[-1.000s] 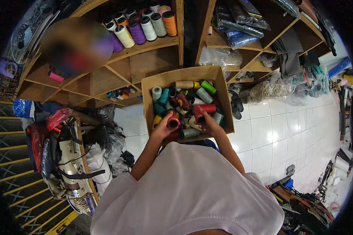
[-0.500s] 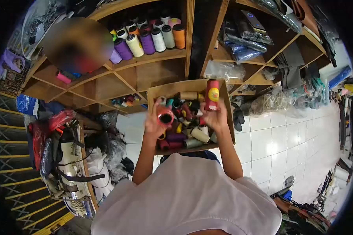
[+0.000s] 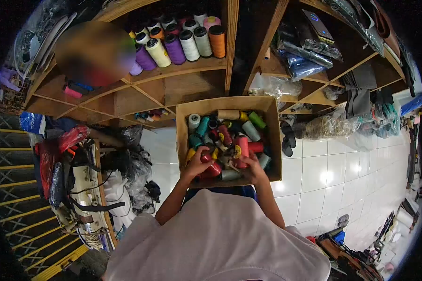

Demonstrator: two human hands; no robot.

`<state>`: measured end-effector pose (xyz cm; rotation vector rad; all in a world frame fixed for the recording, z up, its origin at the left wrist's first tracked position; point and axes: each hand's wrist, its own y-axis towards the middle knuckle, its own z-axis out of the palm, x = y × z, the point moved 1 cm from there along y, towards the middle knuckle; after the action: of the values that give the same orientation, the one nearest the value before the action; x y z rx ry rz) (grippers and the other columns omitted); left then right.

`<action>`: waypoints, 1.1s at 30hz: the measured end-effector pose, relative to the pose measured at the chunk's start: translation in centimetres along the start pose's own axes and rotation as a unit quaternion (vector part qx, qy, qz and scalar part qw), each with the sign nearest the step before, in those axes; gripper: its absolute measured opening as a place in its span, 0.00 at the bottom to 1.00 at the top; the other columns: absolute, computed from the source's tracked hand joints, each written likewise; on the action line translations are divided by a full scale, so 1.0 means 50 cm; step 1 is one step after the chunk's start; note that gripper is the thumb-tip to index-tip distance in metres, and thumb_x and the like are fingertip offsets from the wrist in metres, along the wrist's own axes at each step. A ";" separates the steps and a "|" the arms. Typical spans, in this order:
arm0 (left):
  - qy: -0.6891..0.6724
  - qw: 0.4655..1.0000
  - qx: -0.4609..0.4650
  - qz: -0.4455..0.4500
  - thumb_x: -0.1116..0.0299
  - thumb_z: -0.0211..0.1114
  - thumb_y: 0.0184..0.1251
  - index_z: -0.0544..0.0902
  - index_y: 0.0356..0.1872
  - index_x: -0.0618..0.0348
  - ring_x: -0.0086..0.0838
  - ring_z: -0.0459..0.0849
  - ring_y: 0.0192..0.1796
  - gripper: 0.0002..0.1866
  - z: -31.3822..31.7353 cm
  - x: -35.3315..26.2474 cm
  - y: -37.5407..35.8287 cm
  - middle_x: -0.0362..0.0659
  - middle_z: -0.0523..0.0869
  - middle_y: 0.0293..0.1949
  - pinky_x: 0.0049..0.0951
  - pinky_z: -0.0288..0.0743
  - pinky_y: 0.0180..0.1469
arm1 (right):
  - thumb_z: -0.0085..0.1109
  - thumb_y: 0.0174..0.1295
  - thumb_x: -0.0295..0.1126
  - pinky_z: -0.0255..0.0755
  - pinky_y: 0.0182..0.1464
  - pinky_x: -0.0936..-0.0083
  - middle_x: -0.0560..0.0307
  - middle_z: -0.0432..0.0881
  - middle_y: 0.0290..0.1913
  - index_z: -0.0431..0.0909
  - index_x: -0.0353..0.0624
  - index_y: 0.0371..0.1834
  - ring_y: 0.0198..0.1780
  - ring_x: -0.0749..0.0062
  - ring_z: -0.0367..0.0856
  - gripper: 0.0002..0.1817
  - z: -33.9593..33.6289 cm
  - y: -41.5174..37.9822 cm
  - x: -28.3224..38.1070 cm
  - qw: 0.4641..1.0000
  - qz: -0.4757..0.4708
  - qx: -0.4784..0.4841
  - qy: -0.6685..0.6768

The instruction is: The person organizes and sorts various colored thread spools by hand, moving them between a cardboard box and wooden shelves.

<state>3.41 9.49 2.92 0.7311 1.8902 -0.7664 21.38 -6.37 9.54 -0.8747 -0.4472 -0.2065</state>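
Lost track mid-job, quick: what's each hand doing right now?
Left hand: closed on a dark red spool, inside the box.
Right hand: closed on a brighter red spool with a yellow label.

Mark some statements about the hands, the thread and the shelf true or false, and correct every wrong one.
1. The right hand holds a red spool with a yellow label. True.
2. The left hand is outside the cardboard box. False: it is inside, at a dark red spool.
3. The orange spool stands upright on the shelf. True.
4. The bright green spool stands on the shelf beside the orange one. False: it lies in the box, near the back right corner.
5. The dark slippers are on the tiled floor, to the right of the box. True.
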 end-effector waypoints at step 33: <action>-0.364 0.874 0.208 -0.246 0.58 0.63 0.68 0.72 0.62 0.58 0.25 0.77 0.53 0.25 -0.120 -0.007 -0.090 0.40 0.78 0.52 0.29 0.72 0.57 | 0.67 0.57 0.33 0.76 0.50 0.73 0.52 0.82 0.46 0.69 0.32 0.59 0.47 0.69 0.82 0.29 0.008 -0.103 -0.195 0.984 0.074 0.059 -0.152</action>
<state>-3.05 11.20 6.35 0.1295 1.2092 -1.5555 10.80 -9.34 8.87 -0.8208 -0.6698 0.0916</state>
